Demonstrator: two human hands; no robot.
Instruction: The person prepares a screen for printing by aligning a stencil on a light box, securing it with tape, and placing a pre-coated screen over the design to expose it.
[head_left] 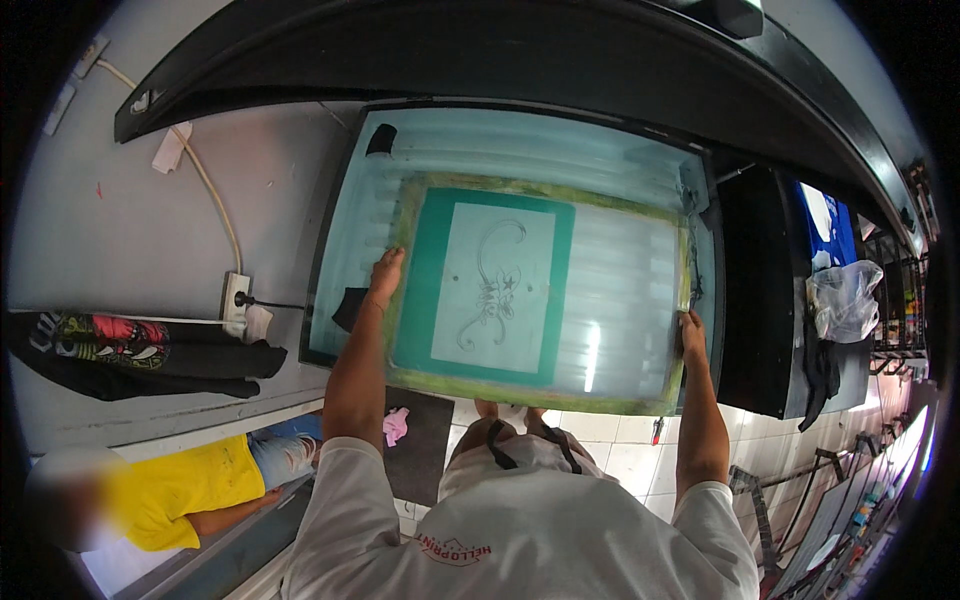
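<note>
Both grips clamped, left hand (387, 273) and right hand (691, 334), on framed screen (562, 290); seemingly positioning over tabletop (550, 140); next likely needs level handling.

Red lettering (470, 550) by an outlined emblem (440, 547) stands upside down on the person's white shirt (560, 530), and what may be pale lettering (42, 325), poorly seen, marks the left edge of a black garment (195, 376).

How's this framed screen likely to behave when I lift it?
The frame is likely stiff, its sides looking like solid bars. The pale mesh seems thin and see-through, so it may flex or tear if pushed. The broad frame would probably tip if the left hand or right hand, gripping opposite sides, let go.
</note>
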